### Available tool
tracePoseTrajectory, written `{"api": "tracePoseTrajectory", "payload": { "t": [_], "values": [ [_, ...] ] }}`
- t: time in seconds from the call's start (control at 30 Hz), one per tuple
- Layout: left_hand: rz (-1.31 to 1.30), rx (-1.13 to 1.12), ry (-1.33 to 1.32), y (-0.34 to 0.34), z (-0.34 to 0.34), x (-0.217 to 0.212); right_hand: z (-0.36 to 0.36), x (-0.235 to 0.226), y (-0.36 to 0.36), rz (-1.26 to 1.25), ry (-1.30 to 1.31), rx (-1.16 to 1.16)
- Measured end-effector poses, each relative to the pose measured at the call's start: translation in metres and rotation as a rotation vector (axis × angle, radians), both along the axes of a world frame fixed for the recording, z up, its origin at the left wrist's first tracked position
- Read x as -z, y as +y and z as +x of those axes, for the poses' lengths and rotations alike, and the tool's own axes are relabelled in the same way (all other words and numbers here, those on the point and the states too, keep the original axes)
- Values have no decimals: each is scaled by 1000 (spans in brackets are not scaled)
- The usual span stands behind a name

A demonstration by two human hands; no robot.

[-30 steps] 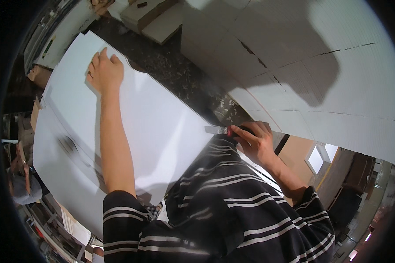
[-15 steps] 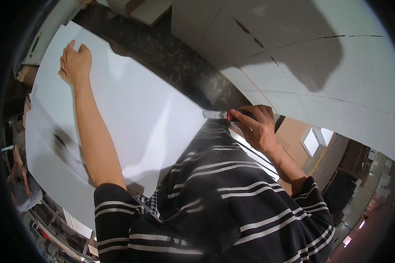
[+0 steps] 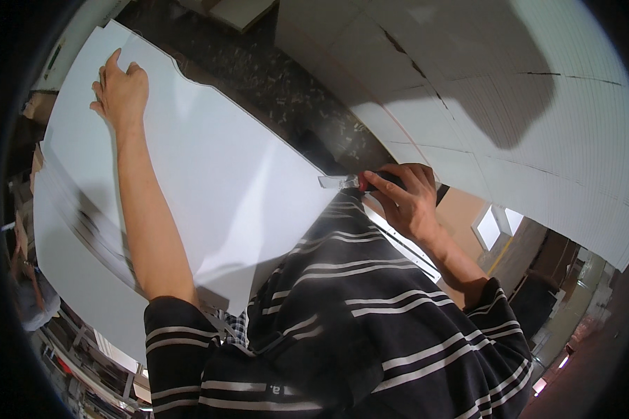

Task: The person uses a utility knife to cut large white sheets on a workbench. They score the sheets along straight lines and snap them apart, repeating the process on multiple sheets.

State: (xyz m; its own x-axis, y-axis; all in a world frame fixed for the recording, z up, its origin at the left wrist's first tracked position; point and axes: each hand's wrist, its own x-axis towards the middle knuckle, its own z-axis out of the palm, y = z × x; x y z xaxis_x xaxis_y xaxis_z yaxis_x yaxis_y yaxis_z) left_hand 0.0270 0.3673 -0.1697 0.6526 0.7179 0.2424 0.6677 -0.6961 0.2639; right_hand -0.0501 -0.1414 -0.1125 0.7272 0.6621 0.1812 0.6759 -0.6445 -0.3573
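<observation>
A large white panel (image 3: 182, 160) with a notched far edge stretches across my left side and front. My left hand (image 3: 124, 91) rests on it near its far left end, fingers spread and holding nothing. In my right hand (image 3: 411, 199), closed round a black and red handle, is a flat-bladed knife (image 3: 339, 182). The metal blade points left and lies at the panel's right corner, close to my striped shirt. Whether its edge touches the panel I cannot tell. My right palm hides part of the handle.
A big pale stack (image 3: 496, 133) with dark gaps stands at the right. Scraps litter the dark floor (image 3: 258, 77) between it and the panel. Brown boards (image 3: 461, 209) lie beyond my right wrist. At the left rim a person (image 3: 35, 300) shows in part.
The whole view has shifted slightly, the panel's far end now sitting higher in the picture. Both hands keep nearly the same places on the panel and the knife.
</observation>
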Motion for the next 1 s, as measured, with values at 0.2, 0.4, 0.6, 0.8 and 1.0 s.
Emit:
{"api": "tracePoseTrajectory", "payload": {
  "t": [0.2,0.4,0.6,0.8,1.0],
  "values": [
    [17,57,-79,-9,-7,2,6,0,12,-11,-56,-53],
    [57,105,-107,-19,-12,-2,17,-2,26,-13,-44,-82],
    [5,144,-156,-22,-15,-4,25,-3,46,0,-37,-92],
    [66,128,-183,-18,-16,1,34,-3,73,11,-71,-98],
    [-32,149,-158,-8,-20,2,48,0,103,58,-83,-93]
  ]
}}
